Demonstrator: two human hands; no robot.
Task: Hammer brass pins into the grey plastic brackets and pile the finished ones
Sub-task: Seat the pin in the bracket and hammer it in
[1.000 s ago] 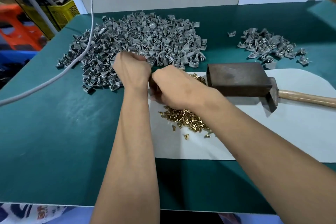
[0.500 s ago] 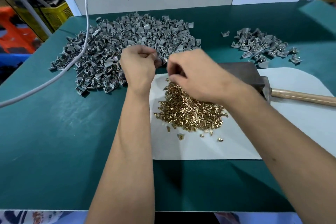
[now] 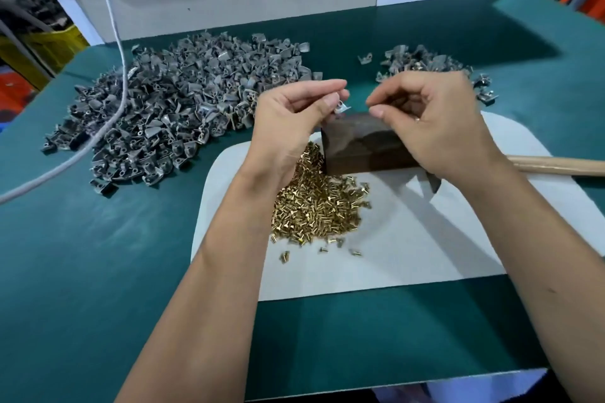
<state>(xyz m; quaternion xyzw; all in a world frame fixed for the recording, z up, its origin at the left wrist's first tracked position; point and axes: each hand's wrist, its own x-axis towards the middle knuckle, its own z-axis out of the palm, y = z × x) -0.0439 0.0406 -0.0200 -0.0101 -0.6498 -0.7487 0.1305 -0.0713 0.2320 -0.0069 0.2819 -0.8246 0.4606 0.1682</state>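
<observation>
My left hand (image 3: 294, 118) pinches a small grey plastic bracket (image 3: 342, 107) between thumb and fingertips, just above the dark metal block (image 3: 357, 145). A short gap to the right, my right hand (image 3: 432, 118) has thumb and forefinger pinched together; whatever is between them is too small to make out. A large heap of grey brackets (image 3: 183, 118) lies at the back left. A smaller pile of brackets (image 3: 425, 64) lies at the back right, partly behind my right hand. Brass pins (image 3: 314, 209) are heaped on the white sheet (image 3: 425, 239).
A hammer lies on the white sheet, its wooden handle (image 3: 556, 164) pointing right and its head mostly hidden by my right hand. A grey cable (image 3: 114, 42) hangs down across the large heap. The green table (image 3: 98, 255) ends near my body.
Both hands have risen from the bracket heap and pin pile to above the metal block. The left hand now shows a bracket in its fingertips.
</observation>
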